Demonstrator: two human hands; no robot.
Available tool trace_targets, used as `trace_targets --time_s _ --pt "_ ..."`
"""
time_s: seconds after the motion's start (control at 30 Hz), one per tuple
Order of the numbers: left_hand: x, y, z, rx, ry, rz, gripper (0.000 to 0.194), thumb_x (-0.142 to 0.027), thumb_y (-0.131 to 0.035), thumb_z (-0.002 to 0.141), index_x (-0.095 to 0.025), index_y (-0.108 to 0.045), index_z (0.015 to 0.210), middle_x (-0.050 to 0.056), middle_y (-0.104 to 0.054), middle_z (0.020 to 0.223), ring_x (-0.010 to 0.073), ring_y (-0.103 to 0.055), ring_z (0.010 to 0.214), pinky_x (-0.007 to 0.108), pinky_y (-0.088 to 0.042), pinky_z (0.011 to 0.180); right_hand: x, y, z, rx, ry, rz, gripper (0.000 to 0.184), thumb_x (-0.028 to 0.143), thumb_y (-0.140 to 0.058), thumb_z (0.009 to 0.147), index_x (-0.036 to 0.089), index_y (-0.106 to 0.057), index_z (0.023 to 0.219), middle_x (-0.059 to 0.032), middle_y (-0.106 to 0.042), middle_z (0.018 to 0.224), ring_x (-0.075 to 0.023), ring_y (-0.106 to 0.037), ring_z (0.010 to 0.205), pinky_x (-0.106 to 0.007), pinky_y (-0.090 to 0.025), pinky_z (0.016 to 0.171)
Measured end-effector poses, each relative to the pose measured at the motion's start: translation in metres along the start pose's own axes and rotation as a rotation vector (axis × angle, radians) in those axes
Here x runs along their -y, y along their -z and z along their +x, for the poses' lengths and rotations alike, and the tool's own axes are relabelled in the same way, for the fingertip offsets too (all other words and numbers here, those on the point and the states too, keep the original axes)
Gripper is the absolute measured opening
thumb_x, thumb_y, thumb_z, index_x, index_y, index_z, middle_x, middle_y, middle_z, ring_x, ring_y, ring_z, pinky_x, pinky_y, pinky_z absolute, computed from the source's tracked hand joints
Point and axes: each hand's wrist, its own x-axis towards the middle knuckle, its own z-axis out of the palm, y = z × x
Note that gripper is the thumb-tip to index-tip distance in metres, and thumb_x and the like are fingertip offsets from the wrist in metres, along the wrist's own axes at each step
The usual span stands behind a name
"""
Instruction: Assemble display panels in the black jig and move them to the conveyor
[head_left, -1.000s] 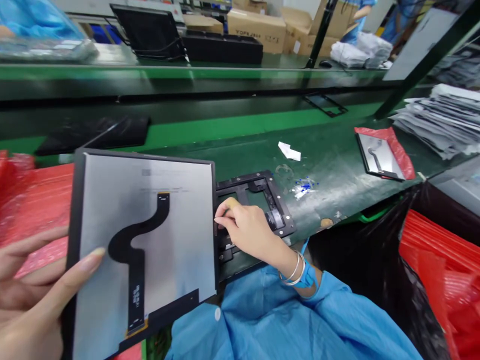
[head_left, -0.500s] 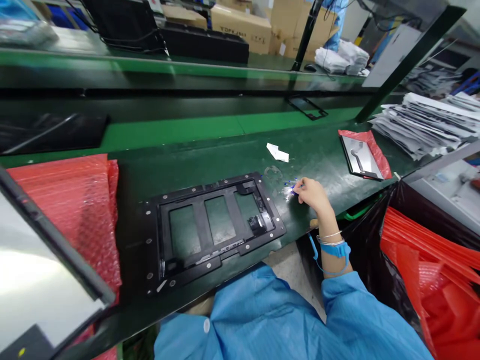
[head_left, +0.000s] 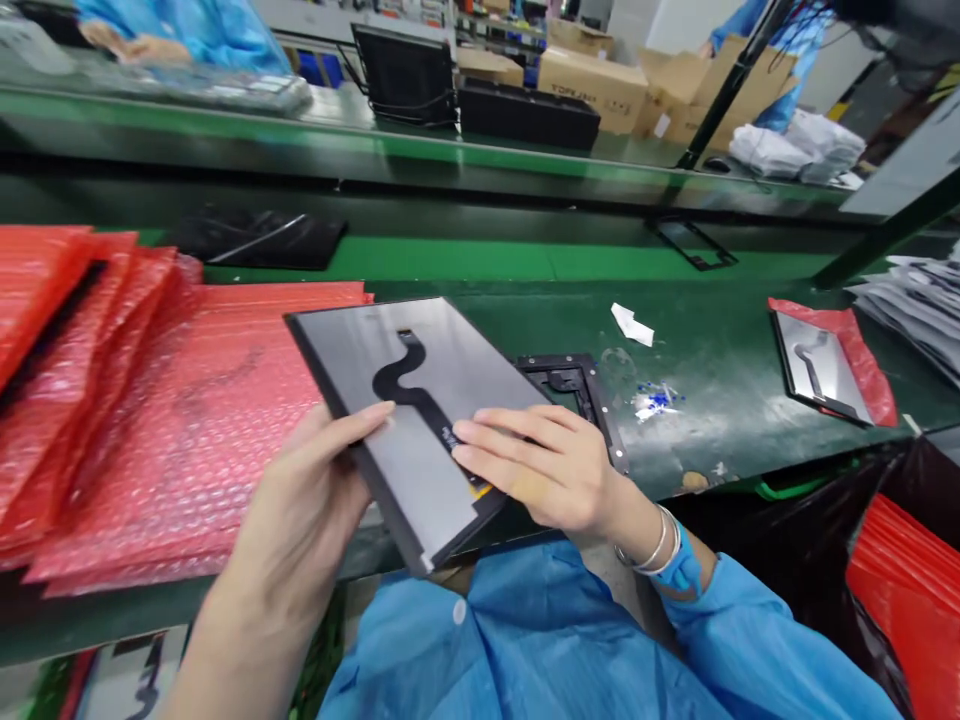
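A grey display panel (head_left: pixel 360 345) with a black curved flex cable (head_left: pixel 405 380) on its back lies tilted over the black fixture frame (head_left: pixel 581 385) on the green bench. My left hand (head_left: pixel 315 490) grips the panel's near left edge, thumb on top. My right hand (head_left: pixel 540 460) rests on the panel's near right part, fingers stretched flat over the cable's end. Only the fixture's right end shows; the panel covers its other parts.
Red bubble-wrap bags (head_left: pixel 127 400) are piled at the left. Another panel on a red bag (head_left: pixel 825 370) lies at the right. Blue film scraps (head_left: pixel 656 400) and a white scrap (head_left: pixel 631 325) lie beyond the fixture. A black bag of red wrap (head_left: pixel 911 560) hangs lower right. A green conveyor (head_left: pixel 487 262) runs behind.
The panel, held off to the left half a second ago, now lies over the fixture. My right hand came back from the blue scraps and rests flat on the panel.
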Motion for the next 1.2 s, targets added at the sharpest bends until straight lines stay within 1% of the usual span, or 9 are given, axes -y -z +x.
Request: trace_targets --time_s 0.1,0.17,0.23,0.33,0.4,0.5,0.73,0.93,1.2 --pt "0.003 -0.010 -0.007 0.270 -0.050 -0.286 0.024 -0.037 -0.075 0.072 -0.021 -0.073 0.090 0.004 -0.075 0.101 0.0253 -0.071 0.095 0.030 -0.062 0.070 -0.007 0.001 0.003 -0.092 -0.030 0.035 0.033 0.014 -0.044 0.099 0.023 -0.068 0.120 -0.0029 -0.073 0.121 -0.0156 -0.066 0.117 -0.029 -0.057 0.088" --pt "0.012 -0.006 -0.004 0.515 -0.162 -0.339 0.044 -0.050 -0.072 0.080 -0.025 -0.069 0.117 0.004 -0.072 0.118 0.0281 -0.067 0.110 0.034 -0.061 0.077 -0.014 0.004 0.000 -0.242 -0.185 0.152 0.032 0.014 -0.051 0.096 0.025 -0.068 0.120 -0.0014 -0.075 0.116 -0.0168 -0.069 0.111 -0.030 -0.058 0.088" --pt "0.025 0.005 0.003 0.639 -0.274 -0.265 0.057 -0.052 -0.066 0.086 -0.030 -0.056 0.137 0.006 -0.064 0.134 0.0291 -0.060 0.124 0.036 -0.059 0.086 -0.022 0.006 -0.008 -0.490 -0.397 0.254 0.032 0.014 -0.053 0.096 0.029 -0.068 0.119 0.0014 -0.076 0.109 -0.0161 -0.072 0.102 -0.032 -0.057 0.089" --pt "0.052 0.026 0.020 0.516 -0.382 0.007 0.060 -0.046 -0.058 0.092 -0.025 -0.045 0.147 0.010 -0.054 0.146 0.0295 -0.051 0.135 0.042 -0.051 0.102 -0.036 0.005 -0.028 -0.816 -0.802 0.453 0.021 0.022 -0.059 0.093 0.028 -0.070 0.110 0.0026 -0.076 0.103 -0.0151 -0.072 0.096 -0.036 -0.055 0.095" --pt "0.070 0.039 0.029 0.347 -0.447 0.239 0.063 -0.048 -0.056 0.092 -0.019 -0.044 0.147 0.013 -0.048 0.151 0.0298 -0.046 0.139 0.047 -0.041 0.113 -0.045 0.005 -0.045 -0.879 -1.104 0.627 0.017 0.032 -0.068 0.086 0.025 -0.071 0.100 0.0014 -0.075 0.098 -0.0165 -0.071 0.095 -0.038 -0.054 0.096" --pt "0.087 0.050 0.036 0.220 -0.503 0.510 0.068 -0.053 -0.050 0.093 -0.013 -0.041 0.148 0.014 -0.042 0.155 0.0272 -0.039 0.144 0.047 -0.023 0.123 -0.055 0.008 -0.065 -0.821 -1.356 0.695 0.020 0.036 -0.076 0.073 0.021 -0.069 0.084 0.0005 -0.073 0.085 -0.0185 -0.070 0.090 -0.036 -0.056 0.088" --pt "0.086 0.051 0.037 0.326 -0.409 0.544 0.076 -0.060 -0.043 0.095 -0.014 -0.030 0.154 0.012 -0.035 0.159 0.0235 -0.031 0.148 0.044 -0.018 0.124 -0.062 0.005 -0.070 -0.500 -1.558 0.709 0.035 0.035 -0.082 0.055 0.020 -0.071 0.085 -0.0028 -0.071 0.075 -0.0261 -0.072 0.080 -0.040 -0.057 0.080" --pt "0.095 0.054 0.043 0.379 -0.567 0.733 0.070 -0.059 -0.047 0.095 -0.021 -0.035 0.153 0.008 -0.032 0.161 0.0224 -0.024 0.151 0.046 -0.017 0.125 -0.060 0.000 -0.069 -0.414 -1.596 0.645 0.036 0.034 -0.084 0.053 0.020 -0.072 0.083 -0.0061 -0.075 0.084 -0.0275 -0.072 0.079 -0.044 -0.057 0.082" --pt "0.101 0.055 0.043 0.377 -0.668 0.832 0.057 -0.044 -0.048 0.099 -0.024 -0.038 0.151 0.011 -0.030 0.162 0.0224 -0.023 0.151 0.049 -0.021 0.123 -0.059 -0.004 -0.062 -0.367 -1.612 0.623 0.034 0.036 -0.086 0.049 0.020 -0.069 0.074 -0.0034 -0.074 0.075 -0.0266 -0.073 0.075 -0.042 -0.059 0.080"
